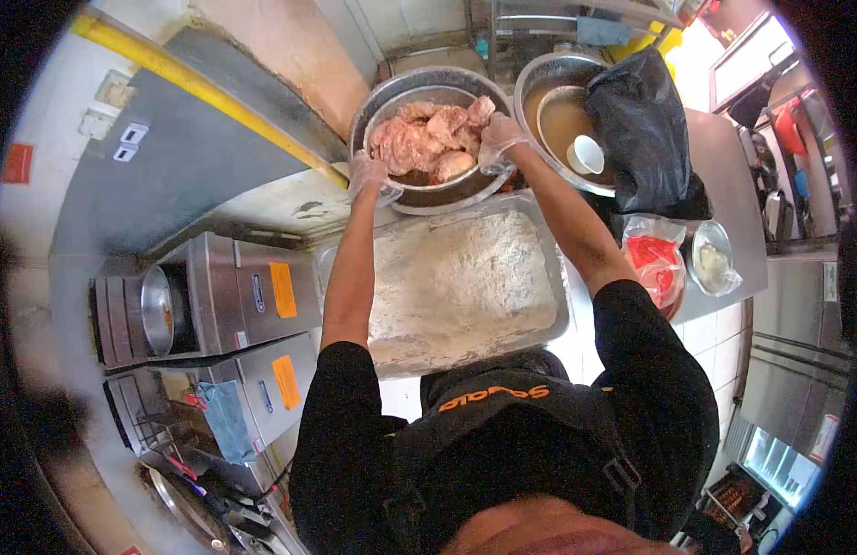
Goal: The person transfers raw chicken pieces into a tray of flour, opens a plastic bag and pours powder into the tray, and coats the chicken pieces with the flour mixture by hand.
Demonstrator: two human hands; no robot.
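At 12 o'clock, left hand (368,178) and right hand (500,145) grip the inner bowl (437,94) of heaped raw meat (426,139); a tilt or slipping grip could drop pieces into the powder tray (563,305) on its 6 o'clock side.

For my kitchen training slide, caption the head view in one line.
Gloved left hand and right hand hold a bowl of raw meat, beyond a tray of white powder.

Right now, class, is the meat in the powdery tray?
No, the meat sits in a metal bowl between left hand and right hand.
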